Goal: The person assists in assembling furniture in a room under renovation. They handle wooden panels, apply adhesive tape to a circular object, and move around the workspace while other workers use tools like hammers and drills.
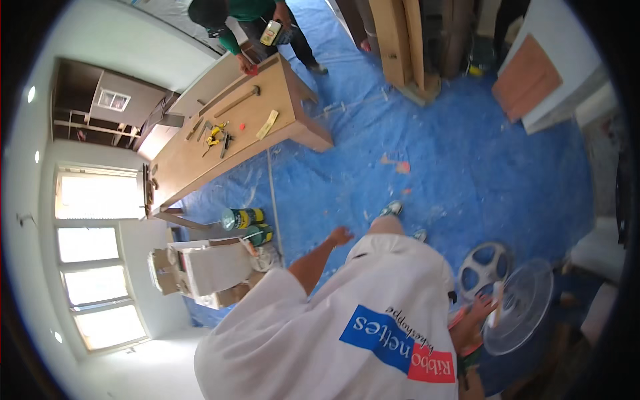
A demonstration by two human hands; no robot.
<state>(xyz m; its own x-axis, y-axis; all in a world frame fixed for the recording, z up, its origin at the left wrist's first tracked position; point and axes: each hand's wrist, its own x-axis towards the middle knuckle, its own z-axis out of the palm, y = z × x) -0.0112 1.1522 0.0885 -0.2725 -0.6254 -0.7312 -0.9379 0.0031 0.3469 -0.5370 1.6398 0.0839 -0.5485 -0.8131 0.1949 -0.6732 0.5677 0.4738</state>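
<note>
I see my own white T-shirt with a blue and red print filling the lower middle. My left hand (340,235) hangs out over the blue floor sheet (467,167), empty, with its fingers loosely apart. My right hand (481,308) reaches down to a round wire fan guard (527,303) on the floor at the lower right, its fingers against a white strip (497,301) by the guard's rim. Whether it grips the strip or the guard is unclear. A second white spoked fan part (485,267) lies just beyond. My shoe (392,209) shows ahead of me.
A long wooden workbench (200,160) carries a hammer (239,101), a yellow tool (213,135) and small hand tools. Another person in a green top (250,10) stands at its far end. Two green-and-yellow cans (243,218), cardboard boxes (200,270) and leaning boards (400,40) stand around.
</note>
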